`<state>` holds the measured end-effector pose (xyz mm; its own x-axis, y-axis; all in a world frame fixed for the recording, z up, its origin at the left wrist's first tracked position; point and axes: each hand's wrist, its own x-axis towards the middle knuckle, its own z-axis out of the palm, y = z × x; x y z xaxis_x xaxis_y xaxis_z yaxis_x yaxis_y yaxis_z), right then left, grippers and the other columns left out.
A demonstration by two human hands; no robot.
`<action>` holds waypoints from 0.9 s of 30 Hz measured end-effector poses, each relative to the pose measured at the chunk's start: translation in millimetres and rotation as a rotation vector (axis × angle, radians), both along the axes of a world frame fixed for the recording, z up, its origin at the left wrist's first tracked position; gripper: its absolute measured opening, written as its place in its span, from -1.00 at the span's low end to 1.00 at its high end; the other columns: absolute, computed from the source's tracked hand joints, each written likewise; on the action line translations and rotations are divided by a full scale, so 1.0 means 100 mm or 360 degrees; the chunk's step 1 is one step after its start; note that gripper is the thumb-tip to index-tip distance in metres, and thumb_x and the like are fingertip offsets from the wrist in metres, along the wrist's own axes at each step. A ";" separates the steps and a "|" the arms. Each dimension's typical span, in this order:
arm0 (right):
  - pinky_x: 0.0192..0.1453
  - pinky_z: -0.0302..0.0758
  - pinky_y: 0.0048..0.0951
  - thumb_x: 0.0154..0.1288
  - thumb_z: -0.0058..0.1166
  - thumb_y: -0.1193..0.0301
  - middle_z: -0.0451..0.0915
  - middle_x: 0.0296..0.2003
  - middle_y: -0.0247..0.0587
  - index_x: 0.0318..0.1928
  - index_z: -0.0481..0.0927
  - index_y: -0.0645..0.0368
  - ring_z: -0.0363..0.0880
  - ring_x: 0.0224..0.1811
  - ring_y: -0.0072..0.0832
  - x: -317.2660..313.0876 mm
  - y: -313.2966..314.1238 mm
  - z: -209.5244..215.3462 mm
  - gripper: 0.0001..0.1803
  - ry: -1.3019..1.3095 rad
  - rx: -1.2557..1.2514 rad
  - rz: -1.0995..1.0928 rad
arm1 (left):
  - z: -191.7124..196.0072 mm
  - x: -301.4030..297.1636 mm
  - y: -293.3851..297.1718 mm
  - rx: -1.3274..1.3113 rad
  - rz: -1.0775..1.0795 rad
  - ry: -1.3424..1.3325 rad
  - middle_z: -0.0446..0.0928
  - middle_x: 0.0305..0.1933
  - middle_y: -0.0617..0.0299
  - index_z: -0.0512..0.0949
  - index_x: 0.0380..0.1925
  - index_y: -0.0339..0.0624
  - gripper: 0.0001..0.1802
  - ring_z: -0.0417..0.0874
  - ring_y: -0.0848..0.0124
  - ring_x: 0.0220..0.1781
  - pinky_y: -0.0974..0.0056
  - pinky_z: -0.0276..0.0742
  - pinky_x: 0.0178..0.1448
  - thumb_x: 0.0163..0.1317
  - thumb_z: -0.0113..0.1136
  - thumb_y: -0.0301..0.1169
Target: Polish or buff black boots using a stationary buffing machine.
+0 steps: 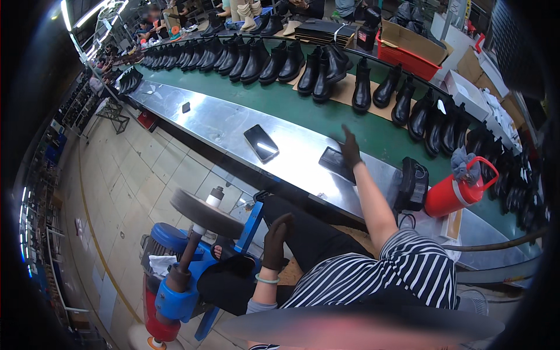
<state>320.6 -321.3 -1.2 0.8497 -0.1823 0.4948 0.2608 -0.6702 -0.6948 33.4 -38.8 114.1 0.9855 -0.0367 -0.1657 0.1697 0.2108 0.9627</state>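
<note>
My right hand (350, 150), in a dark brown glove, reaches out over the far edge of the metal bench (216, 125). Its fingers are spread and nothing shows in them. Just beside it lies a dark flat rectangular object (333, 158), partly covered by the hand. Beyond stand black ankle boots (361, 87) on a green conveyor belt (251, 96). Above my lap, my left hand (276, 242), gloved alike, is raised with its fingers extended and seemingly holding nothing. To its left is a blue machine (186, 286) with a round polishing wheel (204, 213), its rim smeared as if spinning.
A smartphone (261, 143) and a small dark square (186, 107) lie on the bench. At its right stand a black device (413, 184) and a red tumbler (452, 195) with a handle. A red crate (408, 58) holds cardboard behind the boots. Other people sit at the far side.
</note>
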 end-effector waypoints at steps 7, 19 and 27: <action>-0.05 0.49 -0.15 -0.34 0.31 -0.19 0.44 0.01 -0.09 0.10 0.40 0.14 0.44 0.06 -0.20 -0.87 0.09 0.62 -0.02 0.0611 -0.1119 -0.0343 | -0.25 -0.03 0.27 0.0097 -0.0111 0.0127 0.50 0.08 0.15 0.44 0.11 -0.17 -0.61 0.51 0.38 0.10 0.32 0.40 0.13 0.40 -0.13 -0.23; -0.05 0.54 -0.25 -0.40 0.26 -0.02 0.61 -0.14 0.06 -0.07 0.55 0.20 0.61 -0.13 -0.14 0.03 -0.34 0.80 -0.20 0.1107 -0.0642 -0.0038 | -0.60 -0.08 0.42 -0.0020 0.0093 0.0201 0.49 0.00 0.17 0.42 0.10 -0.18 -0.58 0.55 0.40 -0.04 0.34 0.49 -0.06 0.37 -0.12 -0.18; -0.11 0.52 -0.35 -0.32 0.39 0.30 0.57 -0.26 -0.21 -0.11 0.46 0.20 0.55 -0.27 -0.39 -0.82 1.49 0.52 -0.36 0.0668 0.0847 0.0724 | -0.72 -0.09 0.43 -0.0376 0.0149 0.0351 0.37 0.14 0.22 0.02 0.36 0.03 -0.32 0.50 0.33 0.05 0.14 0.53 0.01 0.31 0.03 -0.15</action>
<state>238.6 -172.5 50.9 0.9925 0.1044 0.0633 0.0752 -0.1138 -0.9907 24.4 4.2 42.6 0.9277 -0.0104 -0.3732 0.3380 0.4481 0.8276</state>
